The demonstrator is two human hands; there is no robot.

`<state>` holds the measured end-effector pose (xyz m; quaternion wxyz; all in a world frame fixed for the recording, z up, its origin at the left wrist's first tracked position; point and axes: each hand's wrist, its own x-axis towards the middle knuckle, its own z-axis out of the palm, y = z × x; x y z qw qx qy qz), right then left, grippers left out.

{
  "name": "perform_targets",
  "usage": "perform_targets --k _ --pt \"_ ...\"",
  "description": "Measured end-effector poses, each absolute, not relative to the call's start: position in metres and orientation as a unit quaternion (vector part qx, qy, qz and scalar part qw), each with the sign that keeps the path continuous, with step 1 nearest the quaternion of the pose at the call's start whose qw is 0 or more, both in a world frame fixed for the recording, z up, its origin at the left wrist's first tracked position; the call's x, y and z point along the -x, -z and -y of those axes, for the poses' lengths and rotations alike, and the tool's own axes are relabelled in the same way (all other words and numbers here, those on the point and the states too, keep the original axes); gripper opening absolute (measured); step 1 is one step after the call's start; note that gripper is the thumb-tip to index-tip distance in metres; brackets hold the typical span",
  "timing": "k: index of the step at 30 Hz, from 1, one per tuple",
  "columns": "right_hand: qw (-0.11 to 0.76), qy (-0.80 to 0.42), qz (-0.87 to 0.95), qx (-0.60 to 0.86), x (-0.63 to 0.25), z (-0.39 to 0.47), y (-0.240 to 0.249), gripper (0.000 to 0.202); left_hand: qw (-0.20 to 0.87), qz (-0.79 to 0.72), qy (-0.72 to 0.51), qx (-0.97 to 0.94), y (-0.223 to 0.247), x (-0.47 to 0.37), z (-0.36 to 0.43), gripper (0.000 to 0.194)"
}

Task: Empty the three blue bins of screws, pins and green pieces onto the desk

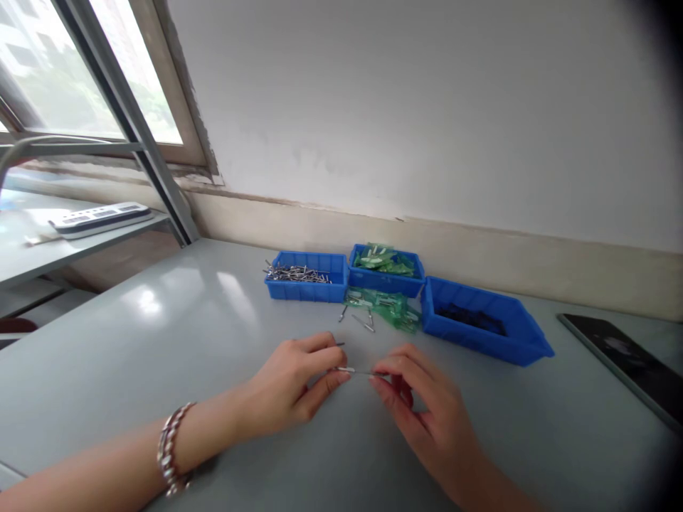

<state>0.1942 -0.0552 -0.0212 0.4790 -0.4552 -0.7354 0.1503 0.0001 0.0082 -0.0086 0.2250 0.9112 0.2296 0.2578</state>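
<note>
A thin metal pin (360,372) with a thicker, brighter section at its left end spans the gap between my hands. My left hand (299,380) pinches that thicker end between thumb and fingers; a second dark pin tip pokes out beside its index finger. At the other end, my right hand (419,398) is closed on the thin shaft. Something small and dark shows at the right fingertips, too small to name. Beyond the hands, several loose metal pins (364,323) lie on the table next to a green plastic bag (392,307) of similar pieces.
A blue bin (306,291) holds many metal pins. The middle blue bin (387,283) contains green bags, and the right blue bin (474,343) has dark pieces. A phone or tablet (624,355) lies at the right. Wall behind; a metal frame post (154,167) stands left.
</note>
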Motion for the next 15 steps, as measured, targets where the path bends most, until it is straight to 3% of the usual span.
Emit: perform_targets --k 15 --pt "0.479 -0.168 0.733 0.452 -0.1955 0.0537 0.0208 0.011 0.249 -0.222 -0.255 -0.907 0.0089 -0.0005 -0.0090 0.021"
